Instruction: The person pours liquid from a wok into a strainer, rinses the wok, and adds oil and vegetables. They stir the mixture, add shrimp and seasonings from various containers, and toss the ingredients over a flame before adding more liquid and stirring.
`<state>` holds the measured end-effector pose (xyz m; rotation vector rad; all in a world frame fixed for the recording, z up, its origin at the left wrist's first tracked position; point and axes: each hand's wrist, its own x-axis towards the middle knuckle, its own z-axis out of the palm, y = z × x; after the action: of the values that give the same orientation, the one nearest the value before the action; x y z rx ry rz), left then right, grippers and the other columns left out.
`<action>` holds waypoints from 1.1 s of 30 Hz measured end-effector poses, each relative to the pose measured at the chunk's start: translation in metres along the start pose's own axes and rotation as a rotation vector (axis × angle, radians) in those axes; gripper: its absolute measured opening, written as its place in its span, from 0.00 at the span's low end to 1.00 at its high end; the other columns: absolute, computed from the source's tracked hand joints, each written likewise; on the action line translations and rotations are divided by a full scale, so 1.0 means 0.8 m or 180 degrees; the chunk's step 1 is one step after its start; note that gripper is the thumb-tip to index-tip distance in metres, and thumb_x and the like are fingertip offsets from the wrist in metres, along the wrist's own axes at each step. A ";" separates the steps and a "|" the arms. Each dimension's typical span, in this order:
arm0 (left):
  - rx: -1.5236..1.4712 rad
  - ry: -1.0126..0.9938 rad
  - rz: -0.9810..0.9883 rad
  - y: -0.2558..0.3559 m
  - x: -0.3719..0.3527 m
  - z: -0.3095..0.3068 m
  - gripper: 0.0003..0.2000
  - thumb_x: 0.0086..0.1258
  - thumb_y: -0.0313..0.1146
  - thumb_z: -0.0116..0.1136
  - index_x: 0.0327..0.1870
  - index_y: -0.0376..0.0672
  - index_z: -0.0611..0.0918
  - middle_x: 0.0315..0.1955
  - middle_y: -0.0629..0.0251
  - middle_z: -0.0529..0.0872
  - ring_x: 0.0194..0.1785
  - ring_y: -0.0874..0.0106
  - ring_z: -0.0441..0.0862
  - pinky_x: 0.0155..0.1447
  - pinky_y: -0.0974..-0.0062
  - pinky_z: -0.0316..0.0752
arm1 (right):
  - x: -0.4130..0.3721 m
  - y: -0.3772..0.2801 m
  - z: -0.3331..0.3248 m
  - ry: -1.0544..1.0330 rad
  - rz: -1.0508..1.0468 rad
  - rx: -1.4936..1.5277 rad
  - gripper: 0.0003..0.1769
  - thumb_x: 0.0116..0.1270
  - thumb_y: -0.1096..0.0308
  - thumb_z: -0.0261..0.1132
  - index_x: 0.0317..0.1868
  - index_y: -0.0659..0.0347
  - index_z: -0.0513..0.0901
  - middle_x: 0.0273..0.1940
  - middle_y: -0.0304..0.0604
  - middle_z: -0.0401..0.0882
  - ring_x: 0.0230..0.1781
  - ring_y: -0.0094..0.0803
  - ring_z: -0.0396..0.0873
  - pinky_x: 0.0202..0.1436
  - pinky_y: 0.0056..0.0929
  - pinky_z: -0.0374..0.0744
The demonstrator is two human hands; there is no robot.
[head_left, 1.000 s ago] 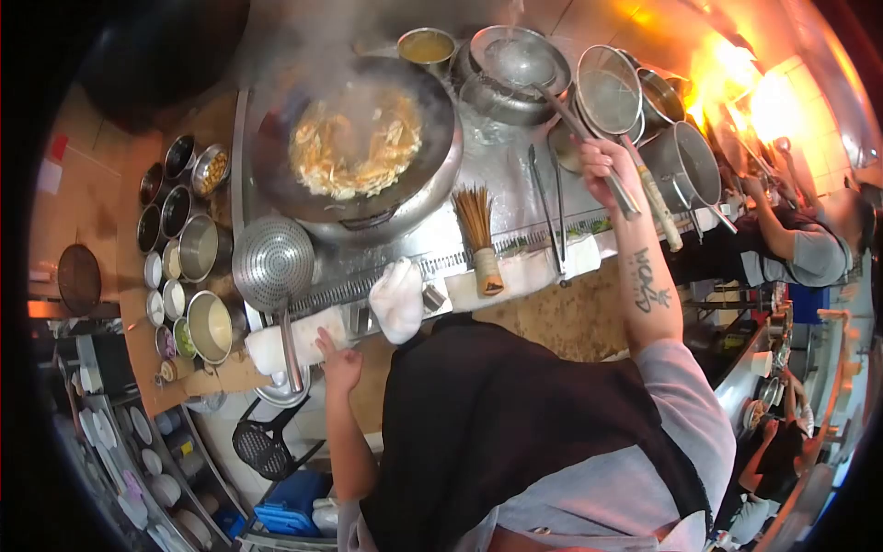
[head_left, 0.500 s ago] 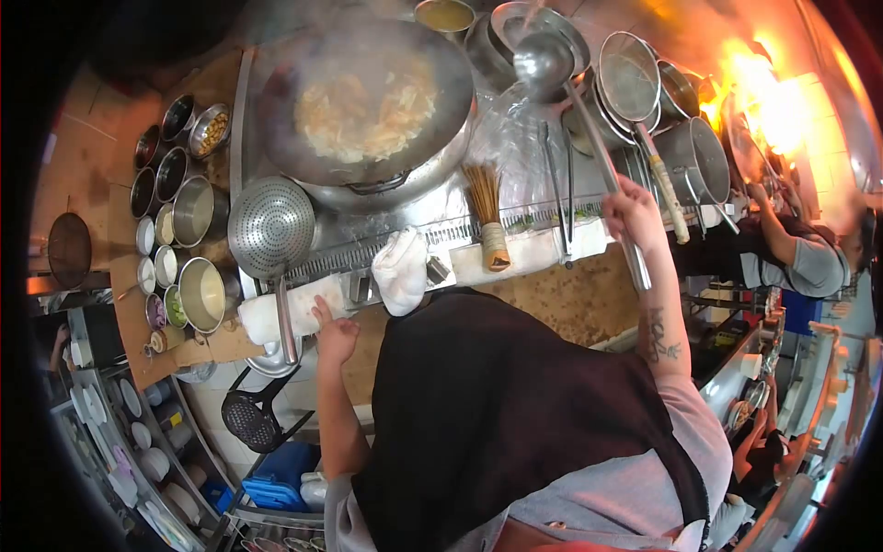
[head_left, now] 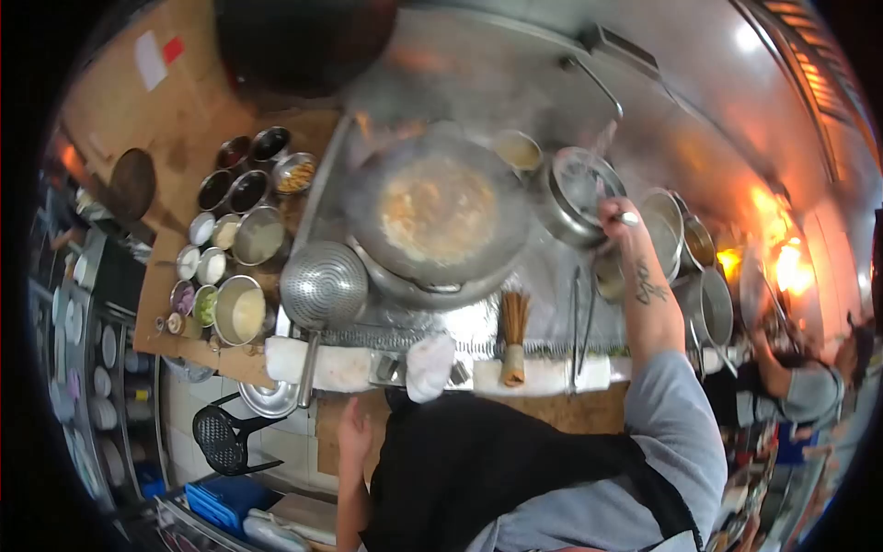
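Observation:
My right hand [head_left: 620, 221] is wrapped round the handle of a metal ladle, whose bowl is down in a steel pot [head_left: 574, 221] at the back right. In the middle, a large wok [head_left: 368, 198] holds steaming food [head_left: 437, 210]. My left hand [head_left: 354, 431] is low in front of the counter, touching nothing that I can see; its fingers are partly blurred. Near it, a perforated strainer [head_left: 324, 285] lies with its handle over the counter edge, beside a white cloth [head_left: 430, 366].
Bowls of ingredients [head_left: 246, 313] stand at the left. A bamboo brush [head_left: 513, 345], tongs [head_left: 582, 331] and a wire strainer [head_left: 660, 221] lie to the right. Another person [head_left: 809, 391] works near open flames [head_left: 791, 267] at the far right. A black chair [head_left: 221, 440] stands lower left.
The view has shifted, so the counter sits lower and farther right. My right hand has reached forward with the ladle, bringing its bowl into the pot. My left hand has drawn back from the strainer handle.

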<state>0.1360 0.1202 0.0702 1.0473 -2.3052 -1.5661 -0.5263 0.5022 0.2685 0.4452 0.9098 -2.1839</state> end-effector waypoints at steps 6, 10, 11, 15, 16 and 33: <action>0.0080 -0.0027 -0.0679 -0.014 -0.044 -0.001 0.29 0.67 0.27 0.58 0.70 0.37 0.67 0.49 0.49 0.84 0.44 0.61 0.85 0.48 0.69 0.78 | 0.007 -0.024 0.088 0.0229 -0.0453 0.0423 0.13 0.64 0.78 0.48 0.21 0.56 0.62 0.16 0.32 0.64 0.10 0.20 0.64 0.12 0.17 0.70; -0.0215 0.0382 -0.0199 -0.023 -0.043 0.011 0.29 0.68 0.25 0.55 0.71 0.36 0.66 0.44 0.52 0.85 0.41 0.66 0.84 0.47 0.71 0.78 | -0.010 -0.051 0.133 0.0390 -0.0516 -0.0165 0.12 0.65 0.77 0.51 0.23 0.58 0.64 0.17 0.33 0.63 0.12 0.19 0.66 0.13 0.16 0.72; -0.0232 0.0421 -0.0208 -0.025 -0.040 0.011 0.29 0.68 0.25 0.55 0.71 0.36 0.66 0.44 0.52 0.85 0.41 0.67 0.84 0.46 0.71 0.78 | -0.016 -0.058 0.134 0.0462 -0.0446 -0.0338 0.11 0.64 0.77 0.52 0.24 0.58 0.65 0.16 0.33 0.63 0.12 0.19 0.66 0.14 0.17 0.72; -0.0170 0.0183 -0.0525 0.044 -0.030 -0.007 0.28 0.69 0.23 0.54 0.71 0.33 0.65 0.50 0.49 0.83 0.44 0.67 0.84 0.47 0.73 0.78 | -0.012 -0.079 0.096 0.1320 -0.1219 -0.2935 0.06 0.60 0.76 0.57 0.27 0.69 0.77 0.20 0.45 0.74 0.16 0.30 0.74 0.18 0.27 0.76; -0.0165 0.0165 -0.0526 0.046 -0.027 -0.007 0.28 0.69 0.23 0.54 0.71 0.32 0.65 0.52 0.48 0.82 0.47 0.66 0.84 0.49 0.73 0.78 | 0.014 -0.094 0.056 0.1539 -0.1410 -0.3990 0.08 0.60 0.74 0.59 0.30 0.73 0.78 0.23 0.50 0.78 0.19 0.36 0.78 0.20 0.32 0.78; -0.0185 0.0049 -0.0308 0.012 -0.013 0.002 0.25 0.69 0.24 0.54 0.68 0.36 0.69 0.60 0.48 0.78 0.55 0.64 0.82 0.52 0.72 0.78 | -0.025 -0.010 0.079 0.0548 -0.0472 0.0435 0.07 0.66 0.79 0.50 0.28 0.64 0.64 0.21 0.37 0.68 0.13 0.20 0.68 0.14 0.14 0.73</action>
<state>0.1385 0.1298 0.0803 1.1684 -2.2159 -1.6434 -0.5212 0.4700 0.3269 0.6589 0.9131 -2.3811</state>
